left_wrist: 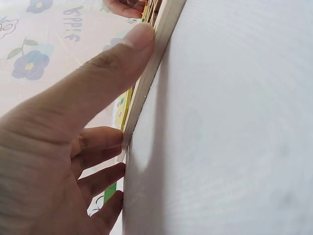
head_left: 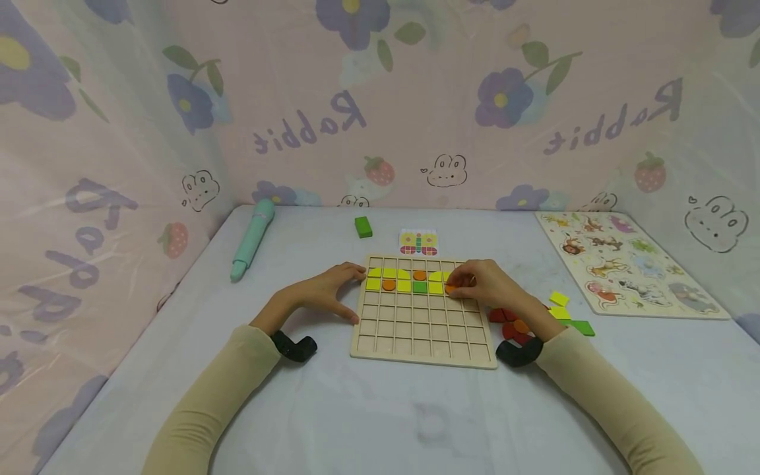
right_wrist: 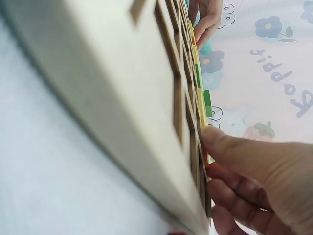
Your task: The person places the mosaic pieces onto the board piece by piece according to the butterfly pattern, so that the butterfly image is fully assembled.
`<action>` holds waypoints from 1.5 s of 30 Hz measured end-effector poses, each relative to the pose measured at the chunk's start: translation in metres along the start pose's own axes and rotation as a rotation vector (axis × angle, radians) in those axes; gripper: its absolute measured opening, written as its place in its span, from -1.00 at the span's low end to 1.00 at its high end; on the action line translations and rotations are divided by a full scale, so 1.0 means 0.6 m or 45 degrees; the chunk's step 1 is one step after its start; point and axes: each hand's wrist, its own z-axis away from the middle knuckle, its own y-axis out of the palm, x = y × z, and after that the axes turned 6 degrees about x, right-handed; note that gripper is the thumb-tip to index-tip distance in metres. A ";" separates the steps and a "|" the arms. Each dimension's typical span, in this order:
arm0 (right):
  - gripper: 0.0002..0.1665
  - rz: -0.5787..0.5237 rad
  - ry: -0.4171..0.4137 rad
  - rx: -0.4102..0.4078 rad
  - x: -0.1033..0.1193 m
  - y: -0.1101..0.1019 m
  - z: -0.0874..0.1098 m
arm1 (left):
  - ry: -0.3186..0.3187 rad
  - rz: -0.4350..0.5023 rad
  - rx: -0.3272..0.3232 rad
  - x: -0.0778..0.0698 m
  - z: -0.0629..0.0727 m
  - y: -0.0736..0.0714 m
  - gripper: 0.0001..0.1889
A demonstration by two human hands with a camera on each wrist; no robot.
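Note:
A wooden grid board (head_left: pixel 406 348) lies on the table with its top two rows partly filled with yellow, orange and green tiles. Along its left edge rests my left hand (head_left: pixel 325 290), thumb and fingertips spread against the side. My right hand (head_left: pixel 491 285) pinches an orange round tile (head_left: pixel 449 289) at the right end of the second row; its fingers partly cover that tile. Between two yellow squares sits a green square tile (head_left: pixel 419 287). Behind the board stands a small butterfly pattern card (head_left: pixel 418 243). In the right wrist view, thumb and fingers meet low over the grid.
Loose red tiles (head_left: pixel 503 315), yellow tiles (head_left: pixel 559 299) and a green tile (head_left: pixel 583 328) lie beside the right forearm. A green block (head_left: pixel 363 227) sits behind the board. An animal puzzle board (head_left: pixel 638 264) is at right, a mint-coloured stick (head_left: pixel 254 239) at back left.

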 end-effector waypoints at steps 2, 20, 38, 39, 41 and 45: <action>-0.77 0.001 -0.005 0.002 0.000 0.001 0.000 | -0.004 -0.001 0.000 0.000 0.000 0.000 -0.08; -0.70 0.088 0.168 -0.013 -0.045 -0.077 0.047 | -0.011 0.009 0.006 -0.003 0.000 -0.003 -0.08; -0.66 0.081 0.203 0.111 -0.072 -0.072 0.057 | 0.003 0.001 0.007 -0.003 0.001 -0.003 -0.10; -0.65 0.082 0.191 0.095 -0.067 -0.072 0.055 | 0.005 0.004 0.008 -0.004 0.001 -0.003 -0.10; -0.65 0.073 0.148 0.055 -0.054 -0.070 0.048 | 0.014 0.012 0.007 -0.005 0.002 -0.004 -0.10; -0.67 0.029 0.016 0.016 -0.025 -0.063 0.032 | 0.007 0.002 0.008 -0.004 0.002 -0.003 -0.10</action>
